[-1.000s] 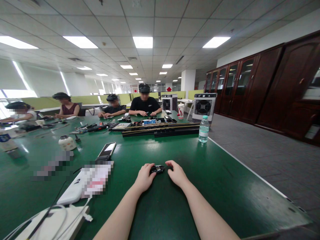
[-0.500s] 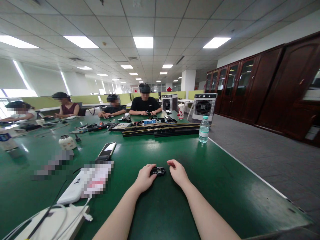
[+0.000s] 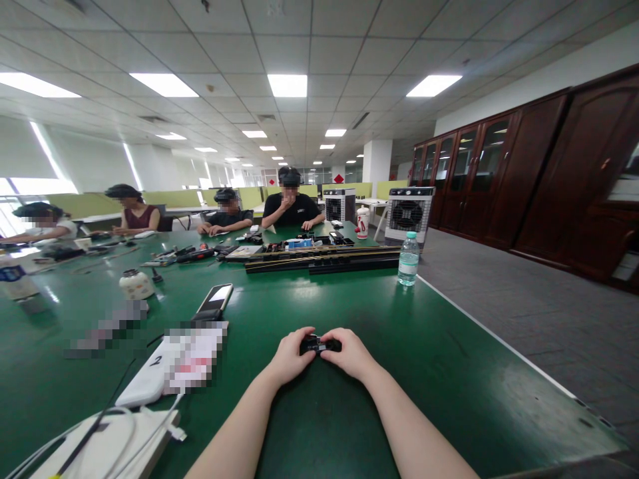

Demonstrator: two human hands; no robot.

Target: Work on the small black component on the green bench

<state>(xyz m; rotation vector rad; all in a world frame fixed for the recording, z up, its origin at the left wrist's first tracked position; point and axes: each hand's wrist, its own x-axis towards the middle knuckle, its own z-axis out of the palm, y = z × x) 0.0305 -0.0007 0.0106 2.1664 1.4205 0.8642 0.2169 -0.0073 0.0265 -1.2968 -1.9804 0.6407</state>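
While the left hand [image 3: 291,352] is grasping 1 end of the black part [image 3: 315,344], the right hand [image 3: 349,351] is grasping the other over the worktop [image 3: 449,372].

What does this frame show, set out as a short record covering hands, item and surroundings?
Item: small black piece with pale details; exact identity unclear
Left hand: fingers and thumb at its left end
Right hand: fingers and thumb at its right end
Surface: glossy dark-green tabletop
Left of hands: white rounded slab marked "2"
Ahead, right: clear plastic bottle with turquoise cap
Background: seated person in black shirt
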